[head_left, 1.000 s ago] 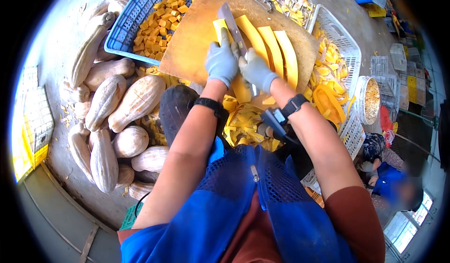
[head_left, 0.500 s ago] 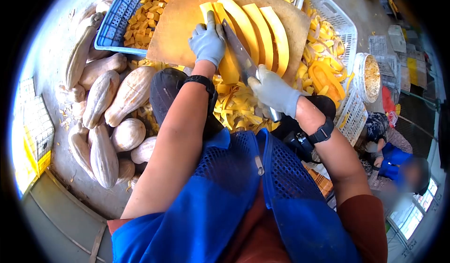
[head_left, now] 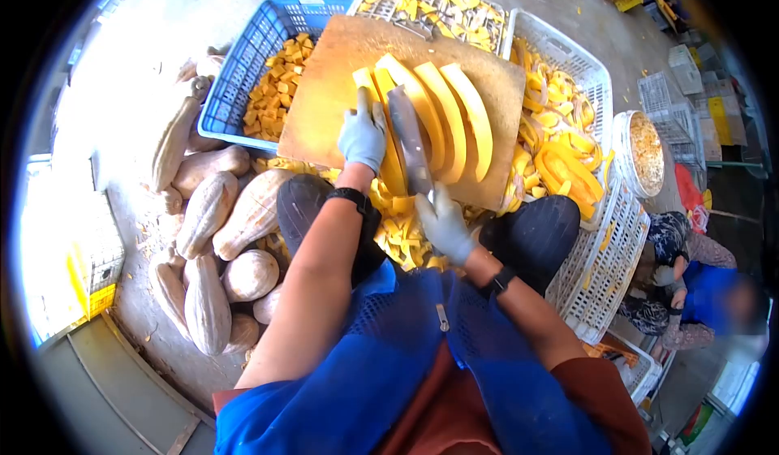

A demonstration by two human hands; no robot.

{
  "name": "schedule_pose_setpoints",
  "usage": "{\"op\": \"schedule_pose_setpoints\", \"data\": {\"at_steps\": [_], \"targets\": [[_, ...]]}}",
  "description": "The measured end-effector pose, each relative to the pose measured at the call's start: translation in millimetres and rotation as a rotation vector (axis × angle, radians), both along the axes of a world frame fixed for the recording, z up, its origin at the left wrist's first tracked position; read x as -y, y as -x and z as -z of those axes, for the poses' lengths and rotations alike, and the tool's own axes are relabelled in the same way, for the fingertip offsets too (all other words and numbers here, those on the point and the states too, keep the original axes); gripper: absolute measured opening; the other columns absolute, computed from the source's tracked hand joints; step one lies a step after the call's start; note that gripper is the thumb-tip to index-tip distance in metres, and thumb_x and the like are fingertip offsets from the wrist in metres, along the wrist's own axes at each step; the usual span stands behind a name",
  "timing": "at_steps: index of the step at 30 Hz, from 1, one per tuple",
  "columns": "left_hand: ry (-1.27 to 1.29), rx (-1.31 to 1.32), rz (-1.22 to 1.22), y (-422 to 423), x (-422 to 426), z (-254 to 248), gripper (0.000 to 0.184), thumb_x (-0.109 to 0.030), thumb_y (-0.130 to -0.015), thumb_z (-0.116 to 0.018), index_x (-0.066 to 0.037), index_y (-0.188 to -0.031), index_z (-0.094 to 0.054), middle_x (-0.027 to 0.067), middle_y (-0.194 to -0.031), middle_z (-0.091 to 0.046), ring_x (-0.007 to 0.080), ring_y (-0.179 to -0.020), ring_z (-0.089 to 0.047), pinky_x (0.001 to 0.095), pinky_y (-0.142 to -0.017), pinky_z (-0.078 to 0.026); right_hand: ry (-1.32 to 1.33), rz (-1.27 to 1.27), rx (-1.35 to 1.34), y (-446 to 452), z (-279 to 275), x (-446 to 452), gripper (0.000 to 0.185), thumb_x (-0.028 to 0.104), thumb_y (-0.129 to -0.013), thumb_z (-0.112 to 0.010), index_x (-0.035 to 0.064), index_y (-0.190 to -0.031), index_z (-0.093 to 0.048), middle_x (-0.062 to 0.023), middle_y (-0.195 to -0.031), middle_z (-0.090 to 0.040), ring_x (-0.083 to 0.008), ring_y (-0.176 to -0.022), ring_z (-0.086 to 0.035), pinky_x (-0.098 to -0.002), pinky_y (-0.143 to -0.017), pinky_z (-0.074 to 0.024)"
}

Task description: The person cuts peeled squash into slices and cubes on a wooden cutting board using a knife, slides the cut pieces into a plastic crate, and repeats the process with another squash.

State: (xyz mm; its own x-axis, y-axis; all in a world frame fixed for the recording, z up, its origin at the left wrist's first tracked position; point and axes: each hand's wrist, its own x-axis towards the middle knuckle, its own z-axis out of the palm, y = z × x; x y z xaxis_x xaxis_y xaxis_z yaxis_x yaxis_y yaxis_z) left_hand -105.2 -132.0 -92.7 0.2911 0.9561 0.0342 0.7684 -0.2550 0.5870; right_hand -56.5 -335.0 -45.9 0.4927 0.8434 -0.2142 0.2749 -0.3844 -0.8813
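Note:
My left hand (head_left: 363,140), in a pale glove, grips the leftmost long strip of peeled pumpkin (head_left: 391,163) on a wooden cutting board (head_left: 315,118). In my gloved right hand (head_left: 446,228) is the handle of a cleaver-like knife (head_left: 412,142). Its wide blade points away from me, just right of the left hand, beside or against that strip; I cannot tell whether it is cutting in. Further curved pumpkin strips (head_left: 471,110) lie fanned out to the right of the blade. The knife's handle is mostly hidden by my fingers.
Left of the board stands a blue crate (head_left: 217,102) holding pumpkin cubes (head_left: 276,86). Whole pumpkins (head_left: 207,305) are heaped on the floor at left. A white crate (head_left: 602,77) of peelings and a white bucket (head_left: 641,155) stand at right. Another person (head_left: 702,293) sits at far right.
The view has shifted, so the board sits lower. The knife has turned more upright and lies nearer the left hand. My right hand has drawn back toward me, still holding it.

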Motion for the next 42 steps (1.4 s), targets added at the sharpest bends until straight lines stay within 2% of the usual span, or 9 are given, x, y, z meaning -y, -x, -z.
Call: {"op": "schedule_pose_setpoints", "data": {"at_steps": [5,7,12,21,27,28,32,39,42], "targets": [[0.030,0.146,-0.093,-8,11,9,0.063,-0.046,-0.093,-0.048,-0.012,-0.143,-0.031,0.0268,-0.103,-0.054,0.0426,-0.088,-0.059,0.0479,-0.073,-0.049,-0.052,0.133,-0.170,-25,-8,6,0.020,0.019,-0.092,-0.055,0.0010,-0.098,-0.049,-0.0207,-0.071,-0.060,-0.0348,-0.067,-0.063,-0.0419,-0.056,-0.0460],[0.038,0.012,-0.063,-13,34,-2,0.094,-0.050,-0.079,-0.066,-0.004,-0.146,-0.019,0.0328,-0.126,-0.043,0.0455,-0.110,-0.049,0.0463,-0.091,-0.044,-0.006,0.176,-0.217,-37,-14,6,0.020,0.019,-0.092,-0.055,0.0011,-0.097,-0.049,-0.0200,-0.071,-0.060,-0.0325,-0.066,-0.063,-0.0405,-0.056,-0.0462],[0.024,-0.160,0.139,1,27,-5,0.110,-0.027,-0.065,-0.078,-0.003,-0.148,-0.010,0.0357,-0.130,-0.038,0.0485,-0.111,-0.048,0.0463,-0.098,-0.041,-0.073,0.146,-0.027,-48,7,6,0.023,0.020,-0.090,-0.057,0.0003,-0.100,-0.050,-0.0228,-0.076,-0.061,-0.0395,-0.070,-0.062,-0.0440,-0.061,-0.0475],[0.037,-0.496,0.728,49,-117,-64,0.098,-0.010,-0.066,-0.070,-0.018,-0.149,-0.018,0.0210,-0.138,-0.041,0.0434,-0.121,-0.044,0.0441,-0.102,-0.040,-0.036,-0.081,0.252,-57,-24,-58,0.025,0.021,-0.091,-0.053,0.0040,-0.108,-0.046,-0.0277,-0.082,-0.060,-0.0459,-0.077,-0.060,-0.0518,-0.064,-0.0456],[-0.030,-0.392,0.744,58,-133,-39,0.098,-0.007,-0.066,-0.070,-0.017,-0.149,-0.018,0.0191,-0.142,-0.038,0.0411,-0.123,-0.042,0.0435,-0.104,-0.038,-0.221,-0.139,0.491,-58,-73,-152,0.021,0.023,-0.093,-0.049,0.0060,-0.104,-0.044,-0.0264,-0.082,-0.062,-0.0468,-0.075,-0.059,-0.0548,-0.066,-0.0468],[-0.035,-0.365,0.736,59,-134,-36,0.096,-0.009,-0.065,-0.072,-0.011,-0.147,-0.021,0.0204,-0.140,-0.040,0.0412,-0.121,-0.043,0.0432,-0.104,-0.038,-0.246,-0.128,0.492,-57,-76,-163,0.021,0.024,-0.093,-0.049,0.0061,-0.103,-0.044,-0.0265,-0.082,-0.062,-0.0471,-0.075,-0.059,-0.0548,-0.066,-0.0471],[0.011,-0.321,0.730,64,-136,-35,0.092,-0.012,-0.064,-0.074,-0.002,-0.142,-0.027,0.0227,-0.138,-0.040,0.0428,-0.123,-0.041,0.0440,-0.103,-0.038,0.243,-0.303,0.484,-52,-10,-179,0.027,0.029,-0.093,-0.048,0.0033,-0.102,-0.045,-0.0296,-0.082,-0.062,-0.0479,-0.078,-0.060,-0.0545,-0.070,-0.0476],[-0.013,-0.264,0.723,71,-143,-24,0.085,-0.014,-0.063,-0.076,-0.001,-0.136,-0.035,0.0242,-0.128,-0.046,0.0430,-0.118,-0.044,0.0437,-0.099,-0.041,0.041,-0.171,0.390,-29,-62,-169,0.026,0.024,-0.092,-0.049,0.0009,-0.103,-0.044,-0.0294,-0.081,-0.062,-0.0481,-0.079,-0.060,-0.0554,-0.071,-0.0469],[0.025,-0.299,0.709,75,-143,-25,0.081,-0.016,-0.064,-0.075,-0.001,-0.134,-0.038,0.0245,-0.126,-0.045,0.0428,-0.118,-0.045,0.0431,-0.097,-0.042,0.184,-0.243,0.398,-13,-20,-181,0.028,0.026,-0.092,-0.049,0.0007,-0.103,-0.044,-0.0305,-0.083,-0.062,-0.0480,-0.081,-0.060,-0.0555,-0.073,-0.0468]]}}
